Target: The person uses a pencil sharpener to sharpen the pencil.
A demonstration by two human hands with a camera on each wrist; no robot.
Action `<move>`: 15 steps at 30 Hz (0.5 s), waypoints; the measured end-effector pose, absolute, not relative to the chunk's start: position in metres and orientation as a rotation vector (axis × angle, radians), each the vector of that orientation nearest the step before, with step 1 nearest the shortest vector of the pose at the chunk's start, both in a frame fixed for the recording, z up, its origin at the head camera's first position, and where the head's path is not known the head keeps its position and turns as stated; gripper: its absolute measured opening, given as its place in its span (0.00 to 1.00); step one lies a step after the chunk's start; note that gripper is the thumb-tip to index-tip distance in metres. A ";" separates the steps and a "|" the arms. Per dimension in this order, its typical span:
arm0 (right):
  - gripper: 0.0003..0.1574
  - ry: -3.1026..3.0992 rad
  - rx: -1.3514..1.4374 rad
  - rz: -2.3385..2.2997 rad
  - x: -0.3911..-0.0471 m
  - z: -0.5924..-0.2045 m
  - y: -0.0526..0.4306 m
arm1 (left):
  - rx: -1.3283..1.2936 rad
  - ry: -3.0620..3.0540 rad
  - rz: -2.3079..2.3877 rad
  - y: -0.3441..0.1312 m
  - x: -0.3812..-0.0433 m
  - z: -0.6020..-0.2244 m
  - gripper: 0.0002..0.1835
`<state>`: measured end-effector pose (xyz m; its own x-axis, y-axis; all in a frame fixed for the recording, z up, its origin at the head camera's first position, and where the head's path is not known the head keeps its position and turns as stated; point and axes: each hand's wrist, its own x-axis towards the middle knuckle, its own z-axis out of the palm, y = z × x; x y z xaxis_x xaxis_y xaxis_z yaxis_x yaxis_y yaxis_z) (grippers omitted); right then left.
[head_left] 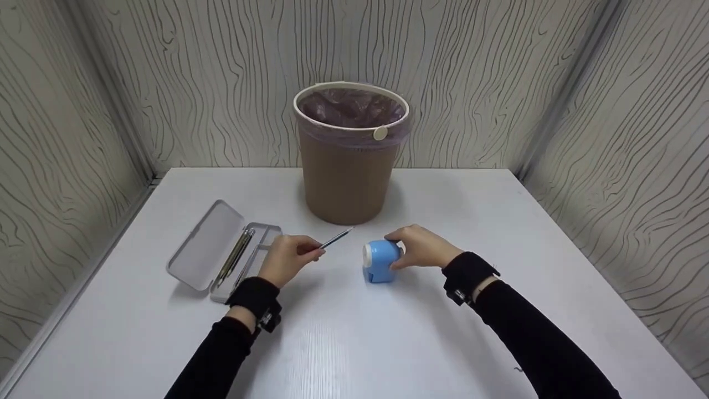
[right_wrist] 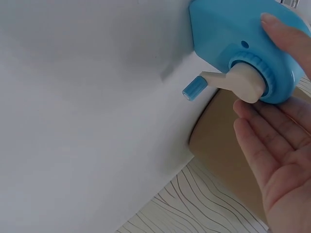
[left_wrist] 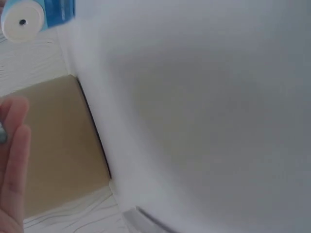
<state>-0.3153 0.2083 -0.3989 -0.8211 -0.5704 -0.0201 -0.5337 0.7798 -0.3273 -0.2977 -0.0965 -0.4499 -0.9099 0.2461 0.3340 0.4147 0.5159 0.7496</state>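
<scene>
Between thumb and fingertips, my left hand (head_left: 288, 256) pinches a slim dark patterned pencil (head_left: 337, 238), its tip pointing right and away from me. A blue crank pencil sharpener (head_left: 383, 260) stands on the table to the right of the pencil, apart from it. My right hand (head_left: 424, 247) grips the sharpener from the crank side, thumb on one side and fingers on the other. The right wrist view shows its cream crank (right_wrist: 248, 82) with a blue knob (right_wrist: 195, 88). In the left wrist view, the sharpener's white round face (left_wrist: 22, 21) shows a dark pencil hole.
A grey pencil case (head_left: 202, 249) lies open at the left, with several pencils (head_left: 237, 256) inside, partly behind my left hand. At the back stands a brown bin (head_left: 346, 177) lined with a purplish bag. Wood-patterned walls (head_left: 221, 83) enclose the white table (head_left: 343, 343).
</scene>
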 end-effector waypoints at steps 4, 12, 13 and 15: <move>0.43 2.847 -0.849 -0.537 -0.316 -0.400 0.211 | -0.513 -2.494 -1.410 -0.085 -0.296 -0.450 0.05; 0.37 2.903 -0.813 -0.795 -0.315 -0.398 0.212 | -0.392 -2.315 -1.606 -0.060 -0.293 -0.448 0.06; 0.35 2.909 -0.810 -0.845 -0.314 -0.397 0.210 | -0.376 -2.307 -1.628 -0.057 -0.293 -0.447 0.06; 0.30 2.919 -0.796 -0.960 -0.313 -0.397 0.205 | -0.354 -2.289 -1.664 -0.050 -0.292 -0.445 0.07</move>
